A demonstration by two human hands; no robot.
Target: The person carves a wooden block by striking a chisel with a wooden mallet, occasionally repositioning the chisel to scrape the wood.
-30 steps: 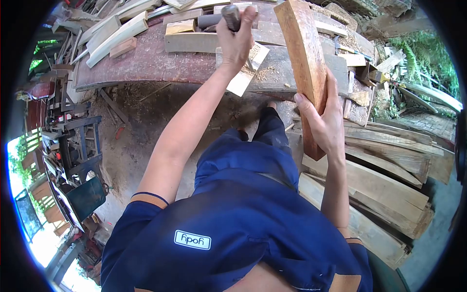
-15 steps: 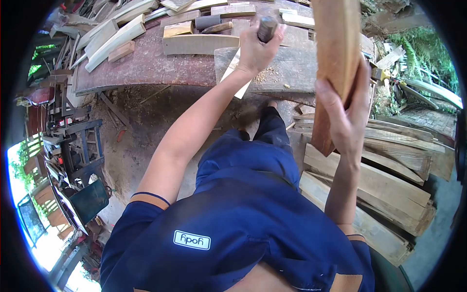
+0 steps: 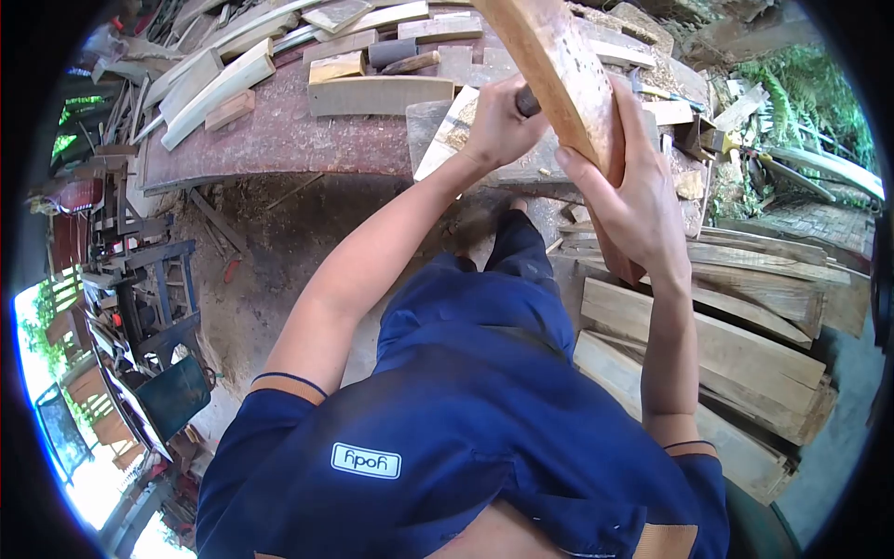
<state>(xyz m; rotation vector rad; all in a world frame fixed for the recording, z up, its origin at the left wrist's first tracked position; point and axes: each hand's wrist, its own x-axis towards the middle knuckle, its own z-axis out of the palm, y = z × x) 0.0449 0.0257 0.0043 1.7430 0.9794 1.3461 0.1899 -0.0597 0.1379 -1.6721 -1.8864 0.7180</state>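
Observation:
My left hand (image 3: 498, 130) is closed around a dark, round-ended tool handle (image 3: 528, 101), whose lower part is hidden by the fingers. Under that hand a pale board (image 3: 434, 156) with wood shavings lies on a grey plank (image 3: 426, 119) at the bench edge. My right hand (image 3: 638, 200) grips a long, thick piece of wood (image 3: 582, 79) with a slightly curved side, thumb on one face and fingers round the other. Its upper part leans left and overlaps the handle's end in this view; its lower end sticks out below my palm.
Several cut wood pieces (image 3: 382, 96) lie across the worn reddish bench (image 3: 270, 144). Stacked planks (image 3: 708, 340) are on the right, close to my right forearm. A dark green chair-like object (image 3: 172, 396) and metal frames stand at the left.
The thick piece of wood has swung left, from nearly upright to leaning over my left hand. My left hand, still round the handle, has moved slightly down and turned.

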